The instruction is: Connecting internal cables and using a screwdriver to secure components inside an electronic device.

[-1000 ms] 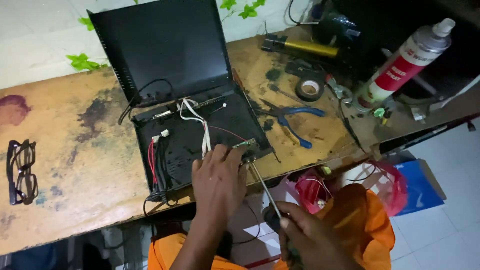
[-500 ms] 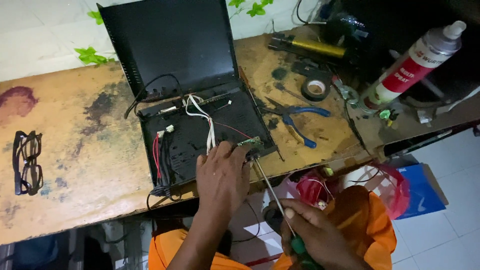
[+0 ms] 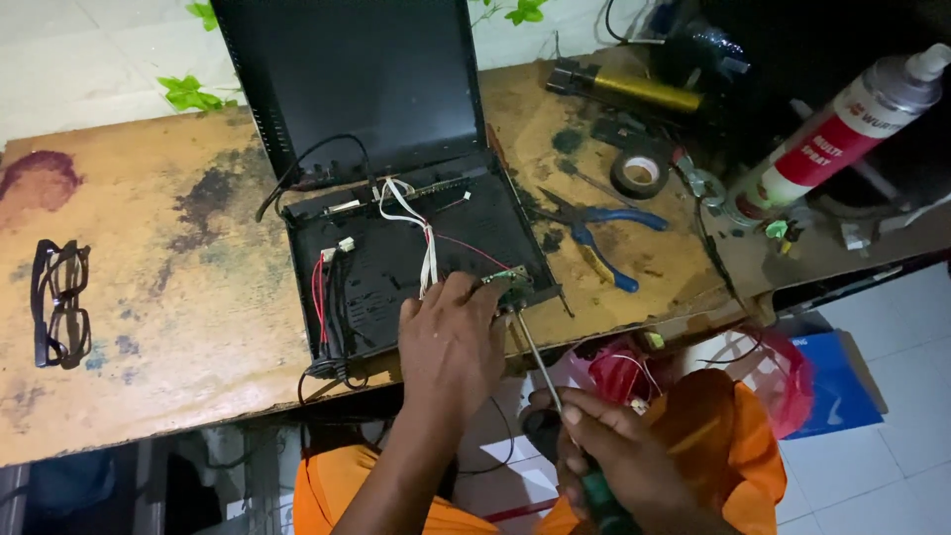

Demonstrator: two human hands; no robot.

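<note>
White-and-red spray can lies tilted at the bench's far right, its label a red band with white print; a blue carton sits on the floor below. My left hand presses down on the near right corner of the open black case, fingertips pinching a small green circuit board. My right hand is closed around a green-handled screwdriver, shaft angled up, tip touching the board. Blue pliers and a tape roll lie right of the case, glasses far left. Against half a second ago: both hands keep their grips; the view has shifted slightly.
</note>
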